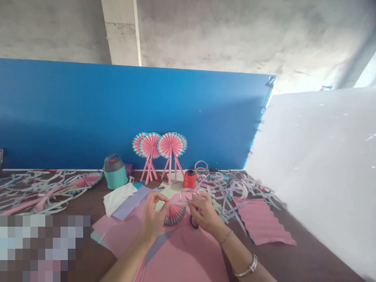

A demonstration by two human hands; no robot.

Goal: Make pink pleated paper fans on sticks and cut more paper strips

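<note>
The left hand [154,215] has thumb and forefinger tips together, clamped on one end of a pale paper strip [178,203]. The right hand [207,214] pinches the same strip between thumb and fingers, its slack curling in a loop above the fingertips. The strip spans the gap between the hands, above a pleated fan [175,215] on the worktop. A black ring [194,222] shows just under the right hand (the rest of that item is hidden). The right wrist carries a chain bracelet [226,237] and, further up, a silver bangle [248,267].

Pink sheets [188,258] lie beneath the forearms. Beyond the right hand stands a red spool [190,180]; to its right is a heap of cut strips [239,190], with creased pink paper [264,221] nearer. A teal container [116,174] stands behind a white cloth [120,199], left. Finished-looking pink fans [170,145] stand on sticks before a blue panel [73,113].
</note>
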